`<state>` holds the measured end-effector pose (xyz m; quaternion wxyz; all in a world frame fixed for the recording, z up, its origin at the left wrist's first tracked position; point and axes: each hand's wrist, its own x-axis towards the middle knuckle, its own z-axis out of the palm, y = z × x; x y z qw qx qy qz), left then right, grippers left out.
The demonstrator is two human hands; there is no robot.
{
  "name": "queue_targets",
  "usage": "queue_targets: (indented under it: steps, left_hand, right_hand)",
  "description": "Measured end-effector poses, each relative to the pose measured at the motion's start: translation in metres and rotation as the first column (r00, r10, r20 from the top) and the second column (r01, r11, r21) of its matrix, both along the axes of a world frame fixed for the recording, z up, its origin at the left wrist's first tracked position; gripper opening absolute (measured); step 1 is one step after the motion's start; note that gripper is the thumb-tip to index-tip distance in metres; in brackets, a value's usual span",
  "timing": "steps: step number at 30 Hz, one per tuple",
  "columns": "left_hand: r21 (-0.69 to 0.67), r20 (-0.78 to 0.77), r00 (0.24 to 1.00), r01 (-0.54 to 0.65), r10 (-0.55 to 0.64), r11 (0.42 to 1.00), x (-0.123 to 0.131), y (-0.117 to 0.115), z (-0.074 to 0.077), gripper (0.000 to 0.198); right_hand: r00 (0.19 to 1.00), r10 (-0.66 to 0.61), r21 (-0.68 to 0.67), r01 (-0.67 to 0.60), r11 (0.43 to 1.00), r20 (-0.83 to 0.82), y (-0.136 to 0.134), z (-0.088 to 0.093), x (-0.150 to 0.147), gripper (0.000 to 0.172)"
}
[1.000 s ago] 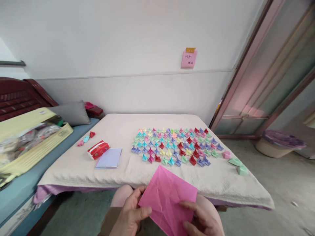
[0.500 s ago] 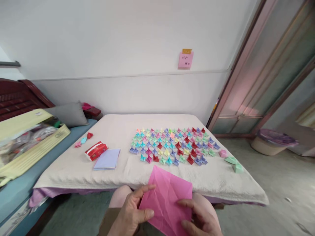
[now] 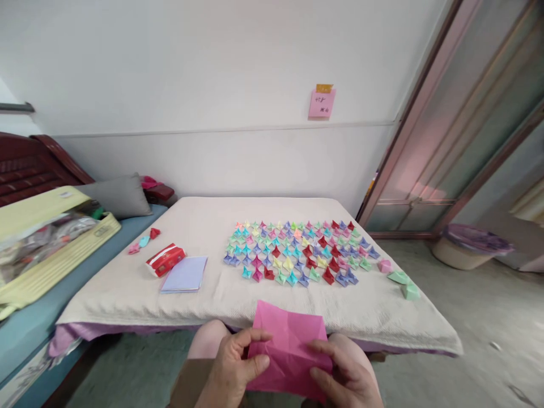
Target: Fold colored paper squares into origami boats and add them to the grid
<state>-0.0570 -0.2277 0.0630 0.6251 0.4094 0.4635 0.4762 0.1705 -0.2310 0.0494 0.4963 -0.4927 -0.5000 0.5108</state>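
Observation:
A creased sheet of pink paper (image 3: 289,350) is held above my lap, just short of the table's front edge. My left hand (image 3: 238,362) grips its left side between thumb and fingers. On the right side, my right hand (image 3: 342,371) pinches the sheet, its thumb and forefinger on the face towards me. Crease lines cross the sheet, and its lower part bends away. Beyond it, rows of small folded paper pieces (image 3: 288,264) in many colours stand on the cloth-covered table (image 3: 204,311).
To the left lie a stack of pale blue paper (image 3: 185,275), a red tissue pack (image 3: 165,259) and small paper pieces (image 3: 144,241). Green folded pieces (image 3: 410,291) sit near the right edge. A yellow case (image 3: 97,238) rests on the bed; a bin (image 3: 470,246) stands right.
The pink paper has turned from a tilted, corner-up position to nearly level, and its top edge is lower. Both hands keep hold of it and have shifted slightly.

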Motion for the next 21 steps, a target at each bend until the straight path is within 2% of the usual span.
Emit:
queue_targets:
  steps: [3, 6, 9, 12, 15, 18, 20, 21]
  left_hand:
    - [0.166, -0.236, 0.969, -0.04, 0.079, 0.985, -0.002, -0.001, -0.009, 0.026]
    - [0.337, -0.455, 0.873, -0.014, 0.176, 0.941, -0.003, -0.003, -0.01, 0.03]
    - [0.535, -0.549, 0.776, 0.04, 0.312, 0.844, -0.001, -0.005, -0.008, 0.027]
    - [0.663, -0.561, 0.725, 0.103, 0.401, 0.742, 0.004, -0.006, -0.005, 0.021]
    - [0.688, -0.58, 0.659, 0.082, 0.478, 0.721, 0.007, -0.006, -0.003, 0.023]
    - [0.658, -0.573, 0.585, -0.088, 0.573, 0.748, 0.003, -0.005, -0.002, 0.017]
    - [0.593, -0.553, 0.589, -0.219, 0.589, 0.775, -0.001, -0.005, -0.001, 0.016]
    - [0.534, -0.541, 0.618, -0.272, 0.571, 0.801, -0.002, -0.006, -0.001, 0.021]
  right_hand:
    - [0.985, -0.048, 0.124, 0.028, 0.992, 0.164, 0.002, -0.003, 0.003, 0.022]
    - [0.943, -0.104, 0.309, 0.002, 0.951, 0.315, 0.004, -0.007, 0.005, 0.023]
    - [0.903, -0.171, 0.5, -0.054, 0.864, 0.393, 0.006, -0.006, 0.006, 0.019]
    - [0.815, -0.275, 0.654, -0.16, 0.74, 0.51, 0.008, -0.002, 0.009, 0.017]
    - [0.692, -0.406, 0.712, -0.223, 0.666, 0.597, 0.01, 0.0, 0.015, 0.009]
    - [0.641, -0.457, 0.734, -0.258, 0.628, 0.617, 0.008, -0.001, 0.02, 0.008]
    - [0.625, -0.525, 0.788, -0.259, 0.558, 0.577, 0.005, -0.004, 0.022, 0.009]
    - [0.62, -0.566, 0.823, -0.261, 0.504, 0.544, 0.004, -0.006, 0.021, 0.012]
